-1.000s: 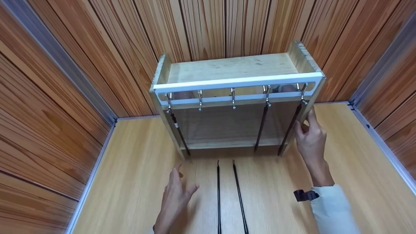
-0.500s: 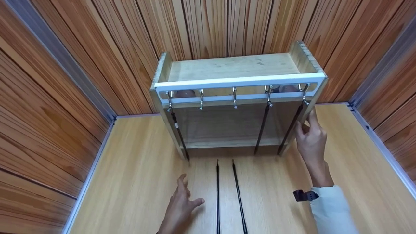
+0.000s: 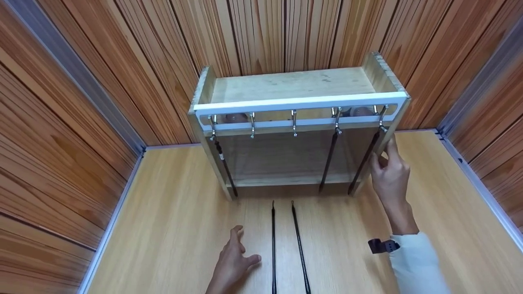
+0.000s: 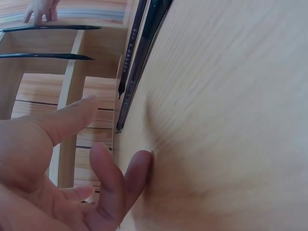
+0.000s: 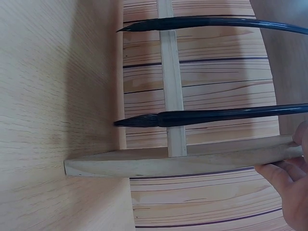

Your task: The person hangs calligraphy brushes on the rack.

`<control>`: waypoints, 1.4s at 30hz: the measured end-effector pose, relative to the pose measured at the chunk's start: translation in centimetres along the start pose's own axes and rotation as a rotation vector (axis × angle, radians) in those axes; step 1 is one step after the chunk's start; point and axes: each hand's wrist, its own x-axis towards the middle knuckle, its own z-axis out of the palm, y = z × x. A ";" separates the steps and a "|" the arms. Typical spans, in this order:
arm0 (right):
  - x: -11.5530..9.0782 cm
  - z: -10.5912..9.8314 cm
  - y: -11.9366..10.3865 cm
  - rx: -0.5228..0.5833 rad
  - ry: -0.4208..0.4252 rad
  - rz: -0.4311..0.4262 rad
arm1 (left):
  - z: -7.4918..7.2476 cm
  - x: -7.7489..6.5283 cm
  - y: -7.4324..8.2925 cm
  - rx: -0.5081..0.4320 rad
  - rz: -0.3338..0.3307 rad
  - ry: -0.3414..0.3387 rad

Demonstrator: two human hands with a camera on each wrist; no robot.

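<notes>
A wooden rack (image 3: 286, 86) stands at the back, with a white hook rail (image 3: 261, 107) along its front. Three dark calligraphy brushes hang from it: one at the left (image 3: 227, 169), two at the right (image 5: 216, 115). My right hand (image 3: 390, 175) holds the rack's right side panel (image 5: 159, 166), thumb and fingers at its edge. Low in front, my left hand (image 3: 233, 261) hovers with fingers spread and loosely bent, nothing in it. Just right of it, two more brushes (image 3: 273, 245) lie side by side on the table, their near ends out of the head view.
Silver hooks (image 3: 294, 122) in the rail's middle carry no brush. Wood-grain panels (image 3: 261, 36) wall the table (image 3: 171, 204) at the back and both sides. Rounded reddish shapes (image 3: 236, 117), hard to make out, show behind the rail.
My left hand has drawn back from near the rack's lower left corner, coming nearer and to the right, closer to the lying brushes. My right hand stays on the side panel.
</notes>
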 end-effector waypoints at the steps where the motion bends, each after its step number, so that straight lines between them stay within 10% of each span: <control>1: 0.0 0.1 0.0 0.000 0.000 0.001 | 0.1 0.0 0.0 -0.002 0.008 -0.001; 42: 0.0 0.0 -0.2 -0.010 -0.010 0.022 | 4.8 0.4 2.7 0.064 0.093 0.042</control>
